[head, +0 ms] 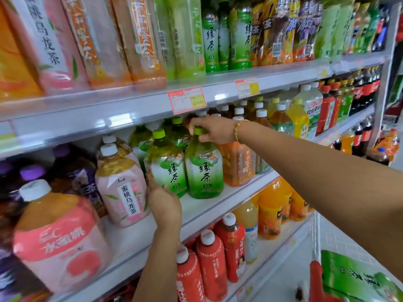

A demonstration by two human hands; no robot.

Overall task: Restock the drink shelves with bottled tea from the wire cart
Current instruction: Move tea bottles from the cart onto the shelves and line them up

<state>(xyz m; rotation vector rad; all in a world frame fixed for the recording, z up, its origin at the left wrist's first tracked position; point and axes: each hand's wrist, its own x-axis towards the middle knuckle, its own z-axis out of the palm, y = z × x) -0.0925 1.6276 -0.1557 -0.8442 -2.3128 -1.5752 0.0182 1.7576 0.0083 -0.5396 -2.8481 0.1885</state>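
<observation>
At the middle shelf (205, 207): right hand (212, 129) pinches the cap of one green tea bottle (204, 171), probably steadying it upright from the top. Left hand (164, 202) cups the base of the neighbouring bottle (165, 168), likely squaring labels forward. Green carton (357, 277) sits below, aisle side.

Close head view onto drink shelves (202, 205)

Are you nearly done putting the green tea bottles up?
Partly. More green tea bottles already stand at the back. Right now the left hand holds the left front bottle low down and the right hand grips the cap of the right front bottle, both at the shelf's front. A green carton waits below; what's inside is hidden.
</observation>
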